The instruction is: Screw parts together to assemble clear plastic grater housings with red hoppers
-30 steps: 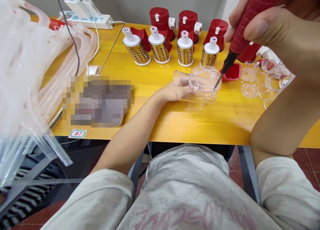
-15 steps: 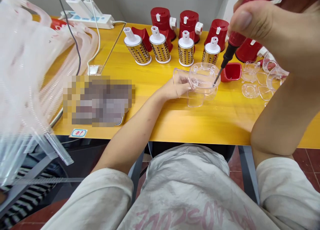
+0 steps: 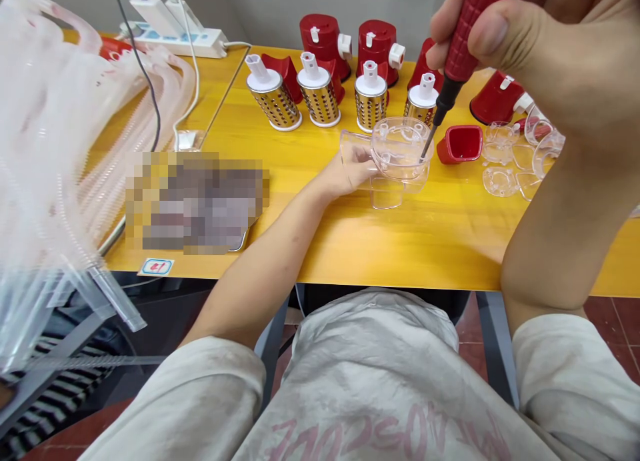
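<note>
My left hand [image 3: 353, 166] is closed around a clear plastic housing [image 3: 400, 151] with a round opening and a spout below, held over the table. Its fingers show through the clear wall. At the upper right, my right hand [image 3: 530, 44] grips a screwdriver [image 3: 463, 44] by its red handle. The screwdriver's dark shaft points down and its tip sits at the right inner rim of the housing. Whether a screw is under the tip is too small to tell. Just right of the housing stands a red square cup-like part [image 3: 461, 145].
Several perforated metal drums [image 3: 371, 104] with white tops stand behind the housing, with red bases [image 3: 377, 47] at the back. Clear plastic pieces [image 3: 501, 181] lie on the right. On the left are clear tubes [image 3: 120, 134], a power strip [image 3: 200, 42] and a blurred-out object [image 3: 200, 207].
The housing and my left hand have shifted slightly left and up. My right hand has moved left with the screwdriver, whose tip stays at the housing's right side.
</note>
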The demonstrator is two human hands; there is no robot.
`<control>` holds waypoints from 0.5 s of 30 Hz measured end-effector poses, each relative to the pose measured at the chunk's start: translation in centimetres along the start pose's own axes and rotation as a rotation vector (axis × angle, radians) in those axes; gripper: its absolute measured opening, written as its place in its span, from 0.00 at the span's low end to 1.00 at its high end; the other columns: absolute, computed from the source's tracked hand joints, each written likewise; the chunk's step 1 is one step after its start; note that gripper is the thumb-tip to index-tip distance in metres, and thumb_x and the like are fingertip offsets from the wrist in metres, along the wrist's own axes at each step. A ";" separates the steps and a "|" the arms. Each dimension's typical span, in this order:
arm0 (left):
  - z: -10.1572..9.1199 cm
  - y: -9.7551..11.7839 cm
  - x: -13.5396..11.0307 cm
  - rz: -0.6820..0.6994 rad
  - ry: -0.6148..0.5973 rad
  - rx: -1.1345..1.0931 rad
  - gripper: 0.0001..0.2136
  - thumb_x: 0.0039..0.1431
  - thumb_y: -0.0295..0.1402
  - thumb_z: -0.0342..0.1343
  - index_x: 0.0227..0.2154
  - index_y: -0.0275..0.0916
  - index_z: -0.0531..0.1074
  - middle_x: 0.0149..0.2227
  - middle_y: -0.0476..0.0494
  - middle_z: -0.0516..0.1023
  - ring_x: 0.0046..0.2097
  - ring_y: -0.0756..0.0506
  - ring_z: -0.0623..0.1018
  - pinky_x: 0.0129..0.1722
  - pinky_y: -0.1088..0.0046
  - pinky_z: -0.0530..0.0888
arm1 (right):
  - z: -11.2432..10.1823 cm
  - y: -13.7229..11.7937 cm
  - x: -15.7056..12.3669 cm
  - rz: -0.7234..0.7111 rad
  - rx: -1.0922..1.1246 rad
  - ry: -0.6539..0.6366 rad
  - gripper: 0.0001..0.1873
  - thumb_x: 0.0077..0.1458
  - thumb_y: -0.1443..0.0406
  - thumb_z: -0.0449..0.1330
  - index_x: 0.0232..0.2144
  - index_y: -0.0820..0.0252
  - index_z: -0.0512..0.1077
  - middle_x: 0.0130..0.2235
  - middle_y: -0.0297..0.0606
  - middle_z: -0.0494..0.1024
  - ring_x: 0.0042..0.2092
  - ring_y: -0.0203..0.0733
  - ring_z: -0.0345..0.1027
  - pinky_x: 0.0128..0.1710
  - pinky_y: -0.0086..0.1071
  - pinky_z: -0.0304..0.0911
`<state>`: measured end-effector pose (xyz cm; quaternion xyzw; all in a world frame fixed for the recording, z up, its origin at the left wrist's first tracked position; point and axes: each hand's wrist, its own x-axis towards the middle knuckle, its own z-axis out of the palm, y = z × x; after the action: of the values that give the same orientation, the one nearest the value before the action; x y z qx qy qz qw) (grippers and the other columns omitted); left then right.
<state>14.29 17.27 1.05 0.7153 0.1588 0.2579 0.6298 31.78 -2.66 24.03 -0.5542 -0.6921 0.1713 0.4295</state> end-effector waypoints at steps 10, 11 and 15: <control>0.6 0.7 -0.1 0.049 0.053 -0.006 0.25 0.51 0.54 0.80 0.40 0.37 0.87 0.46 0.37 0.94 0.53 0.34 0.92 0.68 0.48 0.86 | 0.5 0.6 0.6 0.117 -0.091 0.117 0.47 0.66 0.43 0.67 0.73 0.73 0.68 0.63 0.39 0.76 0.56 0.16 0.78 0.60 0.11 0.80; 0.7 0.8 -0.1 0.047 0.056 -0.005 0.25 0.51 0.54 0.80 0.39 0.37 0.87 0.46 0.38 0.94 0.54 0.34 0.92 0.69 0.48 0.86 | 0.6 0.6 0.7 0.127 -0.088 0.130 0.46 0.66 0.43 0.67 0.72 0.72 0.70 0.62 0.38 0.77 0.55 0.16 0.79 0.60 0.11 0.80; 0.8 0.7 -0.1 0.007 0.111 -0.029 0.23 0.51 0.50 0.80 0.42 0.36 0.89 0.48 0.36 0.94 0.56 0.33 0.91 0.67 0.49 0.87 | 1.3 0.5 1.1 0.185 -0.078 0.214 0.39 0.69 0.48 0.65 0.70 0.69 0.71 0.62 0.36 0.76 0.53 0.16 0.78 0.60 0.13 0.82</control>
<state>14.59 16.43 1.68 0.6913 0.1872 0.3016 0.6294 31.08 -1.16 23.42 -0.6472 -0.5943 0.1229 0.4614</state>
